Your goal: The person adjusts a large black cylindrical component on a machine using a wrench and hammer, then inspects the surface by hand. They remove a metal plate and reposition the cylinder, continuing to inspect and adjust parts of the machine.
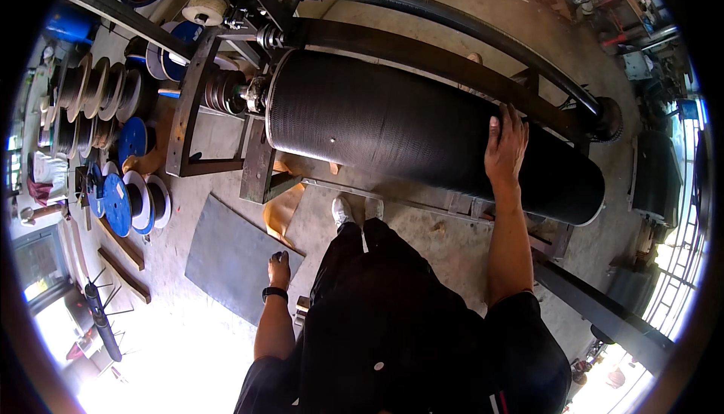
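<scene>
A large black roller (377, 112) with a finely ridged surface lies across a steel frame in front of me. My right hand (507, 146) rests on its upper side toward the right end, palm down and fingers stretched out. Low at my left side, my left hand (278, 269) hangs apart from the roller, above a grey sheet (234, 256) on the floor. Its fingers are curled in; whether they hold something small cannot be made out. A dark band (275, 292) circles that wrist.
A thick metal pipe (452, 18) runs behind the roller. At the left are several spools (117, 203), some with blue flanges, and wooden bars (124, 274). A steel beam (603, 308) extends at the lower right. Brown sheet material (283, 210) lies under the frame's left end.
</scene>
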Motion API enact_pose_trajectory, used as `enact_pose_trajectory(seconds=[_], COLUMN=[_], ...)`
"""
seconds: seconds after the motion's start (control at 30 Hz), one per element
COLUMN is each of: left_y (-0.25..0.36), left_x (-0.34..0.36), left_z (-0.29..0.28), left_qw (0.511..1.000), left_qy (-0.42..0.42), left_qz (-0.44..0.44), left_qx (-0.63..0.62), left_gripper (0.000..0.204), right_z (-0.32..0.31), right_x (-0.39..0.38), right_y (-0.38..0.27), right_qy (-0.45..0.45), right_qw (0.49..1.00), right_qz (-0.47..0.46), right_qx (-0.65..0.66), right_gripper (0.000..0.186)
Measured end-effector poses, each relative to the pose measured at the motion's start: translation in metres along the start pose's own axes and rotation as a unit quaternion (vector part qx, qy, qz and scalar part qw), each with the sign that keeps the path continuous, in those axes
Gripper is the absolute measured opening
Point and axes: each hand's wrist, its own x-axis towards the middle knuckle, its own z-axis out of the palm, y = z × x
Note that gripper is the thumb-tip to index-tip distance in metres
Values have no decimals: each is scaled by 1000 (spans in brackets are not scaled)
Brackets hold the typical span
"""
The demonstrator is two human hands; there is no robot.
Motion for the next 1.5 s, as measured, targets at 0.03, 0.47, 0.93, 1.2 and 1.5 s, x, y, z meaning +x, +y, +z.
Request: enact_pose_trajectory(seconds=[0.03, 0.47, 0.93, 1.2, 1.5], left_y=[3, 1, 197, 325, 385], left_x=[3, 14, -39, -68, -52], left_z=[-1, 2, -33, -20, 11], left_qw=[1000, 999, 889, 754, 747], left_qy=[-2, -36, 205, 204, 218], left_qz=[3, 8, 404, 611, 611], left_qx=[-1, -16, 70, 131, 148], left_gripper=[59, 50, 56, 65, 95], right_z=[0, 15, 11, -7, -16], right_x=[0, 21, 33, -5, -32], right_y=[0, 8, 5, -18, 2], right_qy=[0, -124, -144, -63, -52], right_qw=[1000, 992, 989, 997, 998], right_qz=[1, -22, -24, -43, -8], right_qx=[2, -19, 12, -31, -43], right_gripper=[50, 64, 62, 58, 48])
